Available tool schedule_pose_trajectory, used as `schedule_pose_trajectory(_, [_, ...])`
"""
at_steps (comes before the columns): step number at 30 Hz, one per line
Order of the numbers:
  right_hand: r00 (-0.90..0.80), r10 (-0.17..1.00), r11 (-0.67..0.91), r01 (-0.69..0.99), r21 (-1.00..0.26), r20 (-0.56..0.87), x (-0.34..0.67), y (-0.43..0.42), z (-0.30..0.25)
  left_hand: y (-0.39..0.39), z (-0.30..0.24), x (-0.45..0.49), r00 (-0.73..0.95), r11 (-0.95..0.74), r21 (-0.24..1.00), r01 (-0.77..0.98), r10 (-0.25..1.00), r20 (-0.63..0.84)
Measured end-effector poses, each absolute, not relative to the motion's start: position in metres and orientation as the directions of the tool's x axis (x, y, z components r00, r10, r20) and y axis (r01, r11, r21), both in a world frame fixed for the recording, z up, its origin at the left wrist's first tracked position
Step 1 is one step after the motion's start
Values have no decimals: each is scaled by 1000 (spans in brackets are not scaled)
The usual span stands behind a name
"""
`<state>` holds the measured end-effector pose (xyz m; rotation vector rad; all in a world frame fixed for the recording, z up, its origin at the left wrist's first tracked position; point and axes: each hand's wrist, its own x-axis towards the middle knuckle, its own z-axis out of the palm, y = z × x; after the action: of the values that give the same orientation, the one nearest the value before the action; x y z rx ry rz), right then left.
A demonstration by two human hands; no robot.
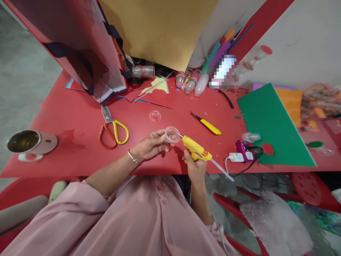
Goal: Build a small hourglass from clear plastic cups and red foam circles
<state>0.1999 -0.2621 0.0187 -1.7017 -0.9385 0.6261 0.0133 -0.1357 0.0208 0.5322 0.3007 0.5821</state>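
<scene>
My left hand (151,146) pinches a small clear plastic cup piece (172,134) just above the red table (80,142). My right hand (195,166) grips a yellow glue gun (195,148), whose metal nozzle touches the rim of the clear piece. A clear glue stick (222,170) pokes out of the gun's back toward the right. Both hands sit near the table's front edge.
Red-and-yellow scissors (113,129) lie to the left, and a yellow craft knife (207,124) to the right. Another clear piece (155,115) rests farther back. A green sheet (274,124), a purple charger plug (243,151), a steel mug (29,142), a bag (87,53) and small bottles (191,83) surround the work spot.
</scene>
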Motion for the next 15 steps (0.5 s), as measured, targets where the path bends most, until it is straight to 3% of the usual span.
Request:
schedule_pose_trajectory(8, [525,850,-138,308,-941,47,193,-266,22,-136,22,14,722,636,613,-468,675,-150])
schedule_pose_trajectory(15, [513,857,-111,278,-954,50,197,-261,20,-134,21,13,775,700,564,-438,612,-158])
